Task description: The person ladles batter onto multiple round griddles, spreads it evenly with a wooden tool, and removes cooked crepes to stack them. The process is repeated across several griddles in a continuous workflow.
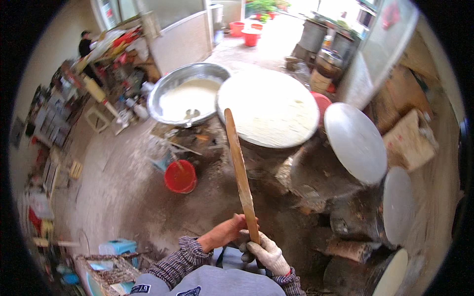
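My left hand (229,229), bare, is closed around the lower part of a long flat wooden paddle (239,168) with a rounded tip. My right hand (268,251), in a whitish knit glove, grips the same paddle lower down, near its end. Pale residue marks one edge of the wood. The paddle points away from me, its tip seen against the near left edge of a large round plate (272,145) with a pale layer on top; whether they touch I cannot tell. Left of it stands a wide metal basin (160,105) of cream-coloured batter (189,94), with a ladle (191,114) at its near side.
A red bucket (180,177) with a handle inside stands on the floor. Several drum-like stands with round pale plates (355,144) line the right. A blue stool (118,247) sits lower left. Beyond, a person (85,44) stands by a cluttered table; red pots (251,37) are near the doorway.
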A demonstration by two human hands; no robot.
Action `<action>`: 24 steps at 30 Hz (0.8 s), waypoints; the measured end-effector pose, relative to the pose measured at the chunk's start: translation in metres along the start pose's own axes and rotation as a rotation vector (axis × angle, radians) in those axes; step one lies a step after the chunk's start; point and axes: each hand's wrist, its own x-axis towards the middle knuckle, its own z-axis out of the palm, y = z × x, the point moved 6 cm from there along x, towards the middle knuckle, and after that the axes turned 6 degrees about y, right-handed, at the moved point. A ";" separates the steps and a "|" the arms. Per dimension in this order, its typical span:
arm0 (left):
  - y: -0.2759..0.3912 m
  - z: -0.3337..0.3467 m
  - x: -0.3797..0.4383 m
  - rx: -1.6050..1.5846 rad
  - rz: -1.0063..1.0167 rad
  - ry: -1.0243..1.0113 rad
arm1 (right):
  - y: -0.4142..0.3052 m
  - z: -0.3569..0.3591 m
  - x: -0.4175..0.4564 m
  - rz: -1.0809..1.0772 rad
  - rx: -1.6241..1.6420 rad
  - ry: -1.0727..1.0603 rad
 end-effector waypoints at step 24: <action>0.093 -0.347 -0.133 -0.771 0.351 1.106 | 0.044 0.145 0.407 0.567 -0.922 -0.295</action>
